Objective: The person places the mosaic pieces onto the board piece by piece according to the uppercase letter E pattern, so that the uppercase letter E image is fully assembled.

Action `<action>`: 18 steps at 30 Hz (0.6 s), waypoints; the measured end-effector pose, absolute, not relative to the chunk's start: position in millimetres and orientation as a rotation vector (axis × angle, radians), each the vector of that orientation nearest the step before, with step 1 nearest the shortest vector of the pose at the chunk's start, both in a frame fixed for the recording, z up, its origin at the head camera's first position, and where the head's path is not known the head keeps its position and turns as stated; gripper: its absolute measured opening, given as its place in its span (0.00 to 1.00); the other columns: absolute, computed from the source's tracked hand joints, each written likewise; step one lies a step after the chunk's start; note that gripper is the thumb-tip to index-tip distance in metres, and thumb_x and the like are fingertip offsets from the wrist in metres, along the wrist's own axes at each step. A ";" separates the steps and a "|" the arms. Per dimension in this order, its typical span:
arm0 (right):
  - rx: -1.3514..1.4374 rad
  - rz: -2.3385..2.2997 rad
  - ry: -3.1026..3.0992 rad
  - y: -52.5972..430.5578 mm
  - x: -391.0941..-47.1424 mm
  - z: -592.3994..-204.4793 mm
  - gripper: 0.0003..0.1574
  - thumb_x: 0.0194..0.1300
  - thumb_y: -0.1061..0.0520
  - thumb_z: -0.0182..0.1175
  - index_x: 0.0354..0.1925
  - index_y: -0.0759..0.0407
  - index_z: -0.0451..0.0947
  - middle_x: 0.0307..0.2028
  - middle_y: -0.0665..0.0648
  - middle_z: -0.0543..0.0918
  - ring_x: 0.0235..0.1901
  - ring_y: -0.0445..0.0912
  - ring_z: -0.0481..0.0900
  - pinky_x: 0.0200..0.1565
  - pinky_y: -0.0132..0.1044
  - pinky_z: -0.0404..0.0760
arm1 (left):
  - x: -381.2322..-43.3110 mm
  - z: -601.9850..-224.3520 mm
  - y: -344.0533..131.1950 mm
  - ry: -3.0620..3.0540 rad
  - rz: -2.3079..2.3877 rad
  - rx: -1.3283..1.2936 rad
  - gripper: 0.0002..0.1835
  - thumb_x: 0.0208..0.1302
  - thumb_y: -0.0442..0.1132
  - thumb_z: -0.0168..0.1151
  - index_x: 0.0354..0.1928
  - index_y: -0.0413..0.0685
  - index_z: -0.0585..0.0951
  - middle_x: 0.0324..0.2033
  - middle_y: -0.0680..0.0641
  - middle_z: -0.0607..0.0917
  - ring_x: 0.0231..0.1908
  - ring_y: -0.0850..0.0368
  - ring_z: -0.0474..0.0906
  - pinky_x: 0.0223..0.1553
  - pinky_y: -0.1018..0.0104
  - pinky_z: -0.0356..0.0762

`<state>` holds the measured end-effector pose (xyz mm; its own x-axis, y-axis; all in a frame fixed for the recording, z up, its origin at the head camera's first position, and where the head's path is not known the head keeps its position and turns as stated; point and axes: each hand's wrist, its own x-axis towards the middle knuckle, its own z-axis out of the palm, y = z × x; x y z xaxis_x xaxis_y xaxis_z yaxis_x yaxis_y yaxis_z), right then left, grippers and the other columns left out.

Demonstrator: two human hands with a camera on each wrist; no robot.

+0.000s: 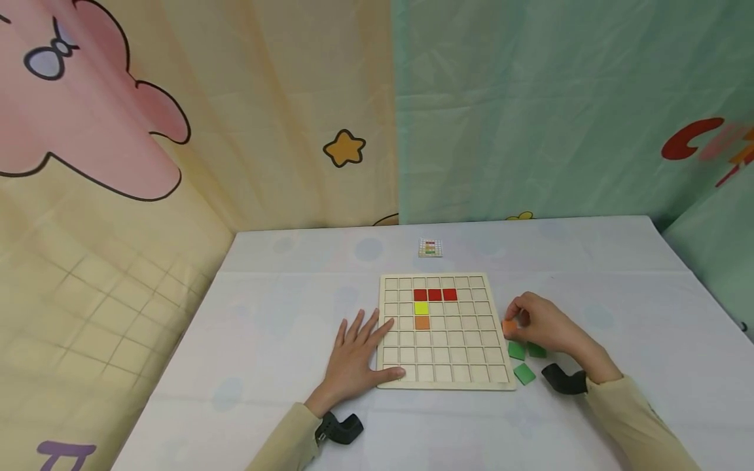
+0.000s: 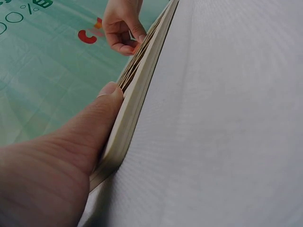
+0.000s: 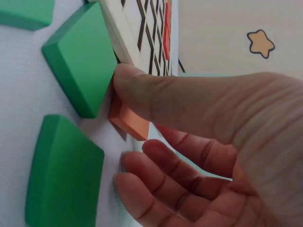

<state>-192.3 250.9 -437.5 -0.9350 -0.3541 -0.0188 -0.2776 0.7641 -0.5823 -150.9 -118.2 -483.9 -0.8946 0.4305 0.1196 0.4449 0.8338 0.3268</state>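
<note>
A wooden grid board (image 1: 465, 356) lies on the table with three red tiles (image 1: 434, 295) in a row, a yellow tile (image 1: 421, 308) under the leftmost one and an orange tile (image 1: 422, 322) below that. My left hand (image 1: 355, 356) rests spread at the board's left edge, thumb and a fingertip over its rim. At the right edge my right hand (image 1: 542, 322) pinches another orange tile (image 3: 130, 120) between thumb and fingers. Several green tiles (image 1: 524, 374) lie just beside that hand, close to the board.
A small pattern card (image 1: 430, 248) with a coloured grid lies behind the board on the white-covered table (image 1: 283, 294). Printed curtains (image 1: 306, 78) stand along the back and sides. Each wrist wears a black camera mount (image 1: 347, 429).
</note>
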 end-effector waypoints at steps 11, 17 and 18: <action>-0.525 -0.922 2.775 249.8 -193.2 -437.4 0.12 0.52 0.62 0.71 0.35 0.59 0.77 0.25 0.49 0.74 0.26 0.44 0.70 0.28 0.36 0.71 | -151.0 -483.3 -118.7 -2.969 -0.537 -0.709 0.49 0.53 0.73 0.56 0.73 0.60 0.58 0.73 0.48 0.51 0.72 0.46 0.37 0.67 0.46 0.31; -0.534 -0.910 2.771 250.0 -193.1 -437.5 0.12 0.52 0.63 0.71 0.35 0.58 0.77 0.26 0.49 0.74 0.27 0.44 0.70 0.28 0.38 0.71 | -150.8 -484.1 -118.7 -2.965 -0.534 -0.715 0.49 0.53 0.73 0.55 0.73 0.60 0.57 0.73 0.48 0.50 0.72 0.46 0.37 0.67 0.45 0.31; -0.535 -0.908 2.770 250.5 -193.0 -437.5 0.13 0.52 0.63 0.71 0.34 0.57 0.77 0.27 0.49 0.74 0.27 0.44 0.70 0.28 0.38 0.71 | -150.9 -484.3 -118.4 -2.963 -0.539 -0.719 0.49 0.53 0.73 0.55 0.73 0.59 0.58 0.73 0.48 0.50 0.72 0.46 0.37 0.67 0.45 0.31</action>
